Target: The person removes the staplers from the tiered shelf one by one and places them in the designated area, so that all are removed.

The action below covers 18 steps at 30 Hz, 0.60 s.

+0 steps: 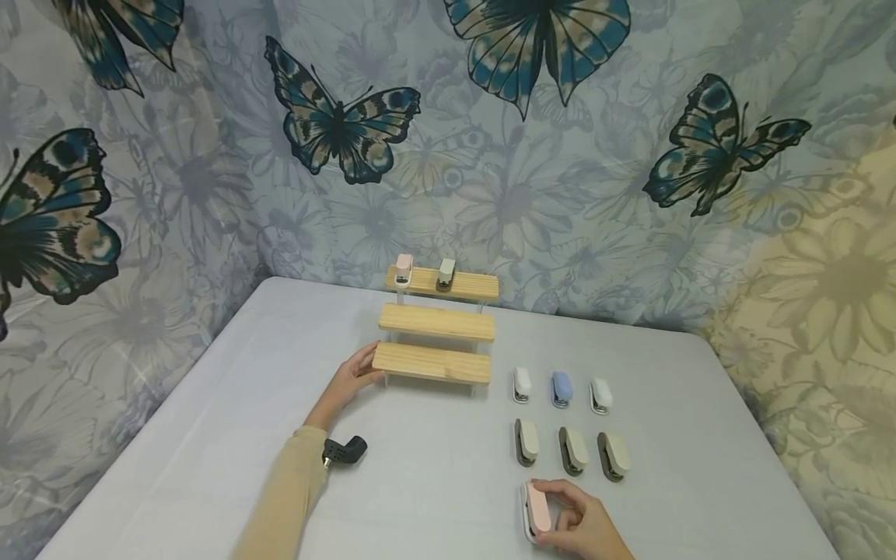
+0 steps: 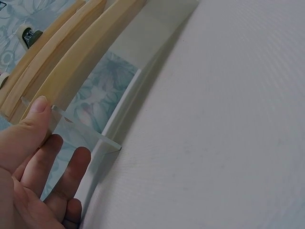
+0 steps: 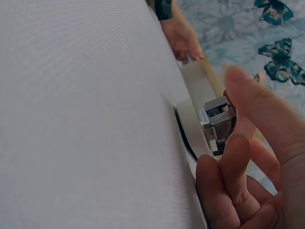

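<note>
At the front right of the table, my right hand (image 1: 581, 521) pinches a small pink stapler (image 1: 537, 509) by its two ends, thumb near, forefinger far. In the right wrist view the stapler's metal nose (image 3: 220, 119) shows between thumb and fingers, its base down at the cloth. My left hand (image 1: 357, 369) grips the left end of the lowest wooden shelf of a three-step display stand (image 1: 434, 364). The left wrist view has the thumb (image 2: 39, 106) on the shelf's end, other fingers by the clear support (image 2: 86, 129). A pink stapler (image 1: 404, 268) and a grey-green stapler (image 1: 446, 274) stand on the top shelf.
Right of the stand, a white stapler (image 1: 521, 384), a blue stapler (image 1: 561, 389) and another white stapler (image 1: 600, 395) form a row. Nearer lie three cream staplers with dark bases (image 1: 526, 442). A butterfly-patterned cloth (image 1: 518, 202) hangs behind the white table (image 1: 434, 482).
</note>
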{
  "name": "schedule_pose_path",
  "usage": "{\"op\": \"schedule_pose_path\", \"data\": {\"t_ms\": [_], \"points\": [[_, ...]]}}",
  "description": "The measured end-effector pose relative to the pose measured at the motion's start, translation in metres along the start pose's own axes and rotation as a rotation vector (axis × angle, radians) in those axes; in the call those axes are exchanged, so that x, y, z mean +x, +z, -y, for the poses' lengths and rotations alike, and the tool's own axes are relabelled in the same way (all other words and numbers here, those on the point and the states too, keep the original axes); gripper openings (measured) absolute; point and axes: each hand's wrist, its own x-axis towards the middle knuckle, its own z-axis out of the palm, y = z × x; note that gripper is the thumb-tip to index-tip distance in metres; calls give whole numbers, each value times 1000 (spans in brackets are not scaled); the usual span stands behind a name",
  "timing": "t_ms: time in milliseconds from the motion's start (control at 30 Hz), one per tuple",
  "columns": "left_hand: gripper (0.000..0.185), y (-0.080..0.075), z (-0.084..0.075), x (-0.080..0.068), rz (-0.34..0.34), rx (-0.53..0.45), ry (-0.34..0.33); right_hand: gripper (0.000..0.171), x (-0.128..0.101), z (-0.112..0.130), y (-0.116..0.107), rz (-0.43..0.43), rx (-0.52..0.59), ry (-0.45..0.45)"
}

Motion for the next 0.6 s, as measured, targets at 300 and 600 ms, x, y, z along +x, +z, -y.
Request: {"op": "schedule_pose_path", "data": {"t_ms": [300, 600], "points": [[64, -2, 1, -3, 33, -7, 40, 59, -5, 3, 1, 93, 3, -58], [63, -3, 2, -1, 28, -26, 35, 58, 0, -4, -1, 130, -19, -100]]}}
